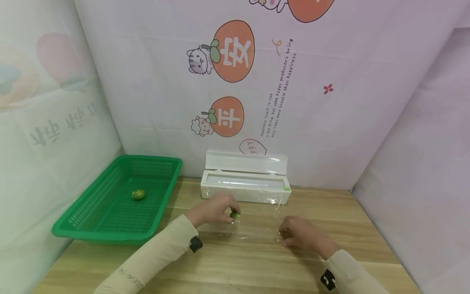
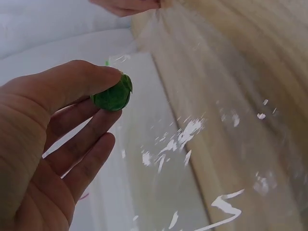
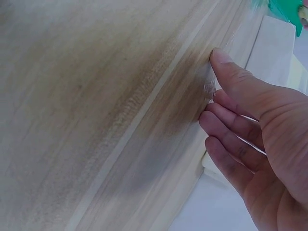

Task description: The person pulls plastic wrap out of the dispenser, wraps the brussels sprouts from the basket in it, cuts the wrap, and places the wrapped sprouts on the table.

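My left hand (image 1: 219, 209) pinches a small green Brussels sprout (image 2: 113, 96) between thumb and fingertips, close over a sheet of clear cling film (image 1: 253, 230). In the left wrist view the other fingers spread loosely below it. My right hand (image 1: 302, 232) grips the film's free corner; in the right wrist view the film (image 3: 210, 86) is gathered between thumb and index finger. Behind both hands stands a white cling film dispenser (image 1: 245, 193) with its lid (image 1: 246, 162) raised, and the film stretches from it toward the right hand.
To the left sits a green plastic basket (image 1: 110, 235) with one more Brussels sprout (image 1: 138, 194) inside. The wooden table (image 1: 249, 269) runs up to fabric-covered walls (image 1: 154, 90) at the back and sides. A green piece (image 1: 287, 188) sits at the dispenser's right end.
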`<move>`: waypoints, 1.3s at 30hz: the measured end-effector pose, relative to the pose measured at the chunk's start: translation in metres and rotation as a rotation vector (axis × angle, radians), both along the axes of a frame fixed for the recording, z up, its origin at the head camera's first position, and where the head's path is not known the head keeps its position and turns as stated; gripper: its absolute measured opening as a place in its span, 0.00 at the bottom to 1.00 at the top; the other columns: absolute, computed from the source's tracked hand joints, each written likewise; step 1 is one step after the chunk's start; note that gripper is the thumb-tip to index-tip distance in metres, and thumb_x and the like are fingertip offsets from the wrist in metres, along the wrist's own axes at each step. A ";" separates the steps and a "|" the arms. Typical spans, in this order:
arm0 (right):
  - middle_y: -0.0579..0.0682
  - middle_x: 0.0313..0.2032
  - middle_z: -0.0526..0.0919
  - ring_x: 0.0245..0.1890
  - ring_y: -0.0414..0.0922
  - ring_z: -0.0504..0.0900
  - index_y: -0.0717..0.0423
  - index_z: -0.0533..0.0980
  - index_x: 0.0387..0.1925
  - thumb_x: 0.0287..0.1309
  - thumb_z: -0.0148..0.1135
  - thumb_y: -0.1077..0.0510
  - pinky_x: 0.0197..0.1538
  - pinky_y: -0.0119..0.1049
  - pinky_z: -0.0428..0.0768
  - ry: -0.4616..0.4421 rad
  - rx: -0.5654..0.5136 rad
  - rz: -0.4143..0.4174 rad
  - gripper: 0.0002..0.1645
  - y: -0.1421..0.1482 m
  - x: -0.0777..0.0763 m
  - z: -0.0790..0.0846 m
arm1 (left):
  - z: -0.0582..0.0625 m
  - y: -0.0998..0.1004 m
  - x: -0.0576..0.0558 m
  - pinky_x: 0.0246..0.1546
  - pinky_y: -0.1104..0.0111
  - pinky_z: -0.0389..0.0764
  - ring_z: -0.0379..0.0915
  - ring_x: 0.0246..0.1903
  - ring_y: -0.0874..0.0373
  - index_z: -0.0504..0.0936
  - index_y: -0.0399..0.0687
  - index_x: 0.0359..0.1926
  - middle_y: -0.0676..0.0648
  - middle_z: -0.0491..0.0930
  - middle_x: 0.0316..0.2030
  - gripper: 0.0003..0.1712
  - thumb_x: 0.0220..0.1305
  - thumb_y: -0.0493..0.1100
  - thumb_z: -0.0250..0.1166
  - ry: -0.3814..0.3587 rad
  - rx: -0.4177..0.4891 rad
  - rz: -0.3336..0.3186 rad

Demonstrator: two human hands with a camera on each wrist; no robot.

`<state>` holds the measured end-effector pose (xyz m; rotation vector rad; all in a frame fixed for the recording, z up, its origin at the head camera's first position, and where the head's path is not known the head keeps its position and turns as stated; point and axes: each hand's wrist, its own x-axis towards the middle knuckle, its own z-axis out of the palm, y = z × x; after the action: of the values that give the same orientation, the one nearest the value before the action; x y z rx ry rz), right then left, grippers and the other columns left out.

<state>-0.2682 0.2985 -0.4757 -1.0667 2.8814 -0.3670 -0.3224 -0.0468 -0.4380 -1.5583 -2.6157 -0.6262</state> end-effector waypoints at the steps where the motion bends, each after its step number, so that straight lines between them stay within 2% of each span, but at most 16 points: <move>1: 0.41 0.31 0.81 0.31 0.34 0.74 0.49 0.83 0.33 0.51 0.81 0.54 0.35 0.28 0.77 0.000 -0.001 0.000 0.12 0.000 0.000 0.000 | -0.005 0.004 0.000 0.50 0.68 0.87 0.83 0.41 0.65 0.91 0.44 0.43 0.51 0.91 0.40 0.10 0.60 0.34 0.77 -0.010 0.002 -0.007; 4: 0.41 0.30 0.80 0.31 0.34 0.73 0.48 0.83 0.32 0.51 0.81 0.54 0.34 0.28 0.76 0.001 -0.003 0.003 0.12 0.001 0.002 0.001 | -0.018 0.013 0.001 0.51 0.66 0.89 0.84 0.41 0.67 0.91 0.44 0.44 0.51 0.91 0.41 0.10 0.60 0.34 0.77 -0.044 0.014 -0.003; 11: 0.41 0.29 0.78 0.30 0.32 0.70 0.49 0.82 0.31 0.51 0.81 0.53 0.33 0.27 0.74 0.014 -0.003 0.016 0.12 0.001 0.002 0.002 | -0.044 0.025 0.005 0.51 0.76 0.84 0.83 0.43 0.68 0.92 0.47 0.45 0.53 0.91 0.43 0.09 0.62 0.37 0.77 -0.056 0.018 0.032; 17: 0.40 0.28 0.77 0.30 0.32 0.68 0.48 0.81 0.30 0.51 0.81 0.54 0.33 0.27 0.73 0.022 0.004 0.018 0.13 -0.001 0.002 0.004 | -0.051 0.029 0.006 0.52 0.75 0.84 0.84 0.44 0.66 0.92 0.49 0.45 0.53 0.91 0.44 0.09 0.63 0.38 0.76 -0.044 0.031 0.069; 22: 0.41 0.28 0.77 0.30 0.32 0.67 0.48 0.80 0.29 0.51 0.81 0.55 0.33 0.27 0.72 0.014 0.005 0.009 0.13 -0.002 0.003 0.004 | -0.056 0.030 0.002 0.52 0.76 0.84 0.84 0.45 0.67 0.92 0.50 0.45 0.54 0.91 0.45 0.09 0.64 0.38 0.75 -0.046 0.043 0.076; 27: 0.41 0.29 0.78 0.30 0.33 0.71 0.50 0.83 0.32 0.52 0.81 0.55 0.33 0.27 0.75 -0.002 0.006 0.000 0.12 -0.004 0.004 0.004 | -0.062 0.028 -0.001 0.53 0.76 0.84 0.84 0.45 0.66 0.91 0.50 0.46 0.54 0.90 0.45 0.11 0.63 0.38 0.76 -0.055 0.032 0.094; 31: 0.41 0.31 0.80 0.32 0.35 0.74 0.51 0.84 0.35 0.52 0.81 0.53 0.35 0.29 0.78 -0.014 0.012 0.005 0.12 -0.006 0.003 0.003 | -0.058 0.020 0.000 0.58 0.69 0.84 0.85 0.50 0.61 0.90 0.50 0.49 0.53 0.90 0.48 0.14 0.62 0.38 0.75 -0.074 0.021 0.126; 35: 0.42 0.31 0.81 0.31 0.34 0.74 0.50 0.83 0.34 0.53 0.80 0.53 0.35 0.29 0.78 -0.014 0.018 0.007 0.12 -0.006 0.004 0.003 | -0.043 0.009 0.007 0.62 0.62 0.84 0.84 0.58 0.56 0.89 0.47 0.55 0.50 0.89 0.55 0.18 0.63 0.37 0.73 -0.086 0.010 0.168; 39: 0.42 0.29 0.79 0.30 0.34 0.72 0.50 0.82 0.31 0.54 0.80 0.53 0.34 0.28 0.76 0.005 0.020 0.010 0.12 -0.003 0.005 0.004 | -0.028 -0.004 0.017 0.64 0.60 0.84 0.84 0.60 0.53 0.87 0.44 0.58 0.47 0.88 0.57 0.20 0.66 0.38 0.73 -0.084 -0.010 0.217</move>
<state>-0.2636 0.2958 -0.4719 -1.0809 2.8766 -0.3344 -0.3052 -0.0508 -0.4662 -1.2516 -2.7997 -0.6756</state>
